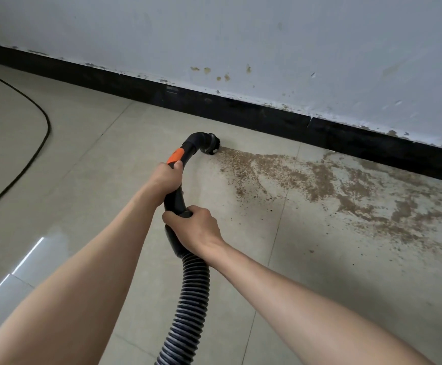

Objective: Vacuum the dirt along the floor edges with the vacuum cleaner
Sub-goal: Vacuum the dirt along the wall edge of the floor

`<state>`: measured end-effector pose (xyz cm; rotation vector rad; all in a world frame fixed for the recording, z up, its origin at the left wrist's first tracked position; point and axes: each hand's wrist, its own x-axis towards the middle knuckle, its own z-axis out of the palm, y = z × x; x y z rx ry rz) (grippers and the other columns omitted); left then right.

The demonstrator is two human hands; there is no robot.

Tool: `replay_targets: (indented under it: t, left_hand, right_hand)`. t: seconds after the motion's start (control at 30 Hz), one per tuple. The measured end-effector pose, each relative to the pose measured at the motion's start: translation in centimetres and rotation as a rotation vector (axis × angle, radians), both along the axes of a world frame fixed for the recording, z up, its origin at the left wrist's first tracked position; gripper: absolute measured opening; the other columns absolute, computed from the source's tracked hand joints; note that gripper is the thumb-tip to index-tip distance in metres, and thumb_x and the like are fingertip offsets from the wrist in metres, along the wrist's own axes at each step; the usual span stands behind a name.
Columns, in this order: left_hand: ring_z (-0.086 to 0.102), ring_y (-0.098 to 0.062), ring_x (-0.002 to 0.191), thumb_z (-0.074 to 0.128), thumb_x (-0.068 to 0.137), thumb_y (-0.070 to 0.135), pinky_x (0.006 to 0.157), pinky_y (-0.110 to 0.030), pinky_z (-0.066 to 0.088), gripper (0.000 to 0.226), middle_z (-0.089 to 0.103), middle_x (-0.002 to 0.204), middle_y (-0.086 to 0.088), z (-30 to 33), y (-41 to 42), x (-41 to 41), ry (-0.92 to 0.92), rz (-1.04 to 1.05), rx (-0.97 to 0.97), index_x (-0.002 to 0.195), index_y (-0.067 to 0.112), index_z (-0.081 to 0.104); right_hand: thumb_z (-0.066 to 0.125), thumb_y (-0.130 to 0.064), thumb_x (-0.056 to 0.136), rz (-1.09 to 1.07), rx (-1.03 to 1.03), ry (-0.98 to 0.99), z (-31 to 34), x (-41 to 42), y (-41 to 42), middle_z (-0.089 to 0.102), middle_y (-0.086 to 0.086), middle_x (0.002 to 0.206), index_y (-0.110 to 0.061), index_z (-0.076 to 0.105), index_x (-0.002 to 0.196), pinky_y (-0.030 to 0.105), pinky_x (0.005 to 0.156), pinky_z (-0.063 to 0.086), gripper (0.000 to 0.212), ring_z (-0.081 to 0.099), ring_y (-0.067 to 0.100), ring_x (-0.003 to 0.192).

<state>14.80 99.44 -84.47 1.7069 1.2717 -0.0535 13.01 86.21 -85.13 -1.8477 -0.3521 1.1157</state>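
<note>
Tiled floor (88, 143) — both hands grip vacuum handle (175, 198).

Tiled floor (88, 143), dirt (320, 180), cable (34, 151)

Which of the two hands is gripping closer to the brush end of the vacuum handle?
The left hand, gripping the handle just below the orange slider, nearer the brush head. The right hand holds lower, where the ribbed hose begins.

— What is the person wearing on the arms?
— Nothing is showing there: both forearms are reaching in bare, with no sleeves in view.
— And the hands?
— The left hand (167, 177) and right hand (196, 227) are showing no gloves, rings or watch.
</note>
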Motion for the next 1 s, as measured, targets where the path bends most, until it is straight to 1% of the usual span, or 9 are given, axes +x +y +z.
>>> replay_targets:
  t: [0.1,0.23,0.37,0.4,0.47,0.53,0.73,0.8,1.0]
  left_hand:
    - [0.056,-0.026,0.062,0.033,0.101,0.031,0.065,-0.035,0.052,0.039,0.053,0.079,-0.013,-0.1,-0.2,0.4,-0.023,0.018,-0.017,0.116,-0.003,0.041]
    - [0.056,-0.028,0.066,0.033,0.101,0.03,0.075,-0.04,0.053,0.033,0.052,0.076,-0.012,-0.2,0.9,0.4,-0.032,0.07,0.007,0.111,0.0,0.041]
    - [0.054,-0.025,0.054,0.033,0.1,0.028,0.052,-0.03,0.046,0.027,0.052,0.071,-0.012,-1.2,2.4,1.0,-0.065,0.161,0.032,0.108,0.003,0.038]
    - [0.055,-0.026,0.057,0.034,0.1,0.029,0.054,-0.032,0.048,0.028,0.053,0.074,-0.013,-1.6,2.6,1.3,-0.078,0.177,0.043,0.109,0.002,0.038]
    - [0.06,-0.033,0.075,0.034,0.1,0.031,0.074,-0.044,0.054,0.039,0.056,0.089,-0.017,-2.3,3.1,2.0,-0.082,0.192,0.076,0.117,-0.003,0.038]
    - [0.059,-0.034,0.088,0.034,0.099,0.033,0.089,-0.05,0.051,0.043,0.055,0.099,-0.019,-3.1,3.3,2.8,-0.082,0.2,0.101,0.123,-0.003,0.038]
    - [0.057,-0.031,0.084,0.033,0.099,0.033,0.088,-0.049,0.052,0.042,0.052,0.098,-0.015,-4.3,3.3,5.3,-0.093,0.159,0.122,0.125,0.001,0.034]
    - [0.058,-0.031,0.081,0.034,0.099,0.033,0.083,-0.047,0.053,0.041,0.052,0.096,-0.013,-4.2,3.3,5.6,-0.068,0.129,0.141,0.125,0.001,0.035]
    - [0.054,-0.023,0.06,0.034,0.1,0.03,0.057,-0.032,0.048,0.038,0.051,0.078,-0.009,-3.0,3.1,4.5,-0.011,0.065,0.149,0.123,0.001,0.036]
  right_hand:
    - [0.062,-0.043,0.072,0.005,0.006,0.002,-0.1,0.4,-0.1,0.061,-0.005,0.067,-0.021,0.056,0.075,0.03,0.057,0.054,0.023,0.059,0.017,0.053]
    - [0.062,-0.043,0.071,0.05,0.022,0.01,-0.1,1.0,1.1,0.061,-0.003,0.07,-0.019,0.056,0.077,0.029,0.056,0.052,0.025,0.06,0.018,0.055]
    - [0.063,-0.044,0.07,0.1,0.012,-0.005,-1.0,2.4,2.4,0.063,-0.002,0.071,-0.019,0.058,0.077,0.032,0.057,0.055,0.026,0.061,0.019,0.056]
    - [0.063,-0.044,0.069,0.109,0.009,-0.003,-1.3,2.9,2.6,0.064,0.0,0.072,-0.019,0.058,0.078,0.036,0.062,0.058,0.027,0.061,0.021,0.057]
    - [0.063,-0.043,0.068,0.125,0.006,-0.002,-2.1,4.1,2.9,0.065,0.002,0.075,-0.019,0.06,0.078,0.043,0.068,0.06,0.027,0.063,0.023,0.061]
    - [0.064,-0.043,0.068,0.136,0.006,-0.011,-2.8,5.2,3.2,0.066,0.002,0.074,-0.019,0.06,0.077,0.044,0.069,0.06,0.026,0.063,0.023,0.061]
    - [0.064,-0.042,0.068,0.098,0.035,-0.031,-4.3,7.1,2.9,0.064,-0.002,0.066,-0.02,0.06,0.075,0.035,0.058,0.056,0.023,0.06,0.019,0.054]
    - [0.064,-0.042,0.069,0.076,0.055,-0.011,-4.3,6.9,2.8,0.062,-0.003,0.065,-0.021,0.059,0.073,0.032,0.056,0.053,0.022,0.06,0.018,0.055]
    - [0.062,-0.046,0.066,0.024,0.077,0.053,-3.1,4.7,2.5,0.063,-0.003,0.069,-0.024,0.059,0.073,0.038,0.067,0.058,0.024,0.066,0.023,0.067]
